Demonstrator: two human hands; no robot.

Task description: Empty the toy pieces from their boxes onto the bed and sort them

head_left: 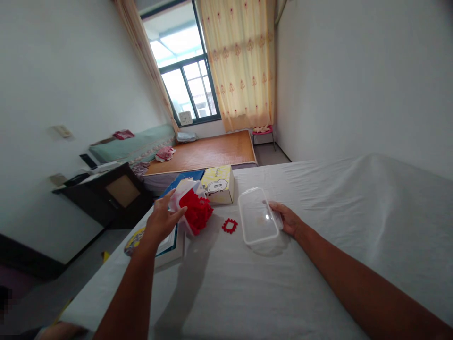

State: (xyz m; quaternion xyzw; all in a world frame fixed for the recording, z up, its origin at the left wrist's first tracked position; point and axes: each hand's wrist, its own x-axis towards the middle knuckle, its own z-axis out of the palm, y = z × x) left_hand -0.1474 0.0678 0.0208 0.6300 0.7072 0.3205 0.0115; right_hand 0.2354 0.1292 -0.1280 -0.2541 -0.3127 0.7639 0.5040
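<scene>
My left hand (164,217) grips a clear plastic box (176,196), thumb on one side and fingers on the other. The box is tilted, its open mouth facing right, and many red toothed pieces (196,212) crowd at the opening. One red toothed frame (230,226) lies alone on the white cloth (226,288), between my two hands. On the right, my right hand (287,218) is closed on the edge of a clear rectangular plastic lid (258,216), held tilted at the cloth. The fingers behind the lid are partly hidden.
Behind the plastic box stand a yellow cartoon box (218,184) and a blue box (187,176). A white-and-blue box (170,248) lies under my left wrist, with a patterned yellow item (133,241) beside it. Farther off are a bed (215,150) and a dark cabinet (113,193).
</scene>
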